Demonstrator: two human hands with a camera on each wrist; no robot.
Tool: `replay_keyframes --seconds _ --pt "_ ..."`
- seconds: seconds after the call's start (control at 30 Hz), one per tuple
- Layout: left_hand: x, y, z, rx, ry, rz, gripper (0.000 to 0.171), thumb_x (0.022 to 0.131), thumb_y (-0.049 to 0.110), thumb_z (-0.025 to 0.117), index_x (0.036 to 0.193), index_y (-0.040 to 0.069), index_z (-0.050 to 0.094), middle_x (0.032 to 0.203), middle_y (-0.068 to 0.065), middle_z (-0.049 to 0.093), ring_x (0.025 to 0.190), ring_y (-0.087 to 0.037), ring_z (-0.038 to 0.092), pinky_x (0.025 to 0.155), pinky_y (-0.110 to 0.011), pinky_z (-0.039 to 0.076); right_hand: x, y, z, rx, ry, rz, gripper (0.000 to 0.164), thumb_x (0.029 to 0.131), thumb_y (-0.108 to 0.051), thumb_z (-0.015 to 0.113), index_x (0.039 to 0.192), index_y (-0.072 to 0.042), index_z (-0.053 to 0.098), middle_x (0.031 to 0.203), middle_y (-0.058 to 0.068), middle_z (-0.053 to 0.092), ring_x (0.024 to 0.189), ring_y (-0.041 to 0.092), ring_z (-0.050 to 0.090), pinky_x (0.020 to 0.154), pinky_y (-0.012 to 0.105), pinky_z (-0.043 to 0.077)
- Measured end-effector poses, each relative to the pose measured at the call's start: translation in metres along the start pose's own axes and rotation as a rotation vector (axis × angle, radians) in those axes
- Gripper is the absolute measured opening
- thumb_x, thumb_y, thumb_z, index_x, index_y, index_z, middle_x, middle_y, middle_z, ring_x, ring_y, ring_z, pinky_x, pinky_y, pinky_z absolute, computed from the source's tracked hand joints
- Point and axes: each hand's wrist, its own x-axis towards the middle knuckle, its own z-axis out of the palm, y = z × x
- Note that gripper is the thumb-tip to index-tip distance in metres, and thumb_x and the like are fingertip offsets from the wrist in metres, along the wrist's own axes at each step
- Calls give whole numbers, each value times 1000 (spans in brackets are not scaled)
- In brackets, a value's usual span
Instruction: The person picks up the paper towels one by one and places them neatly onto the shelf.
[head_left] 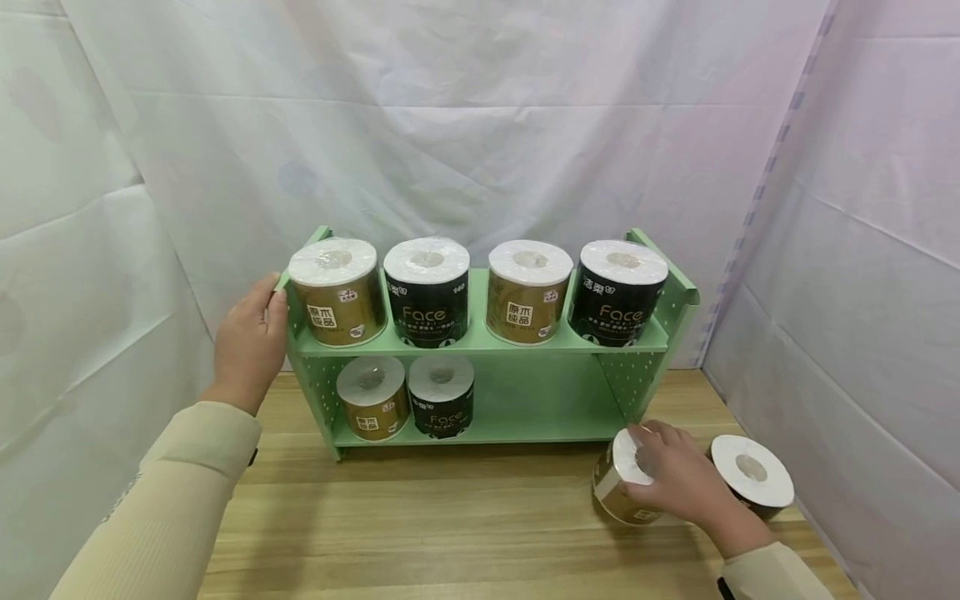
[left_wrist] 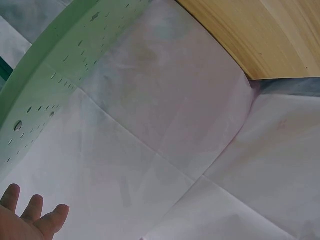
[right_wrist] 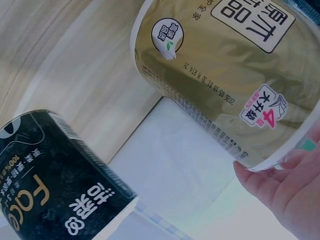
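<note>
My right hand (head_left: pixel 678 475) grips a gold-wrapped toilet roll (head_left: pixel 622 493) by its top end, and the roll tilts over the table front right of the rack. In the right wrist view the fingers (right_wrist: pixel 265 187) touch the edge of this gold roll (right_wrist: pixel 210 65). Just right of it stands a black-wrapped toilet roll (head_left: pixel 763 500). My left hand (head_left: pixel 251 342) rests against the left side of a green two-tier rack (head_left: pixel 540 400); the left wrist view has its fingers (left_wrist: pixel 36 205) loosely spread near the perforated side panel (left_wrist: pixel 55 75).
On the upper shelf, gold and black rolls alternate, including a black roll (head_left: pixel 426 304) and a gold roll (head_left: pixel 527 304). A gold roll (head_left: pixel 371 408) and a black roll (head_left: pixel 442 408) stand lower left. White cloth (head_left: pixel 480 125) surrounds the wooden table (head_left: pixel 450 525).
</note>
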Motion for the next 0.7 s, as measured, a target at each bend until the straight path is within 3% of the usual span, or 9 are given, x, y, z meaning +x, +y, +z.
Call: replay_keyframes --seconds 0.43,0.7 --pt "1 1 0 -4 17 6 42 104 29 32 135 9 51 112 -24 60 94 -44 53 82 -64 41 8 -12 -9 21 13 -39 80 68 -44 78 133 -5 55 129 26 52 115 48 49 79 64 48" --pt "0 1 -1 0 -4 -11 43 105 31 31 137 9 50 117 -24 60 99 -45 53 85 -64 41 15 -24 -14 24 32 -62 80 68 -44 77 134 -5 54 126 24 53 115 47 50 81 62 49"
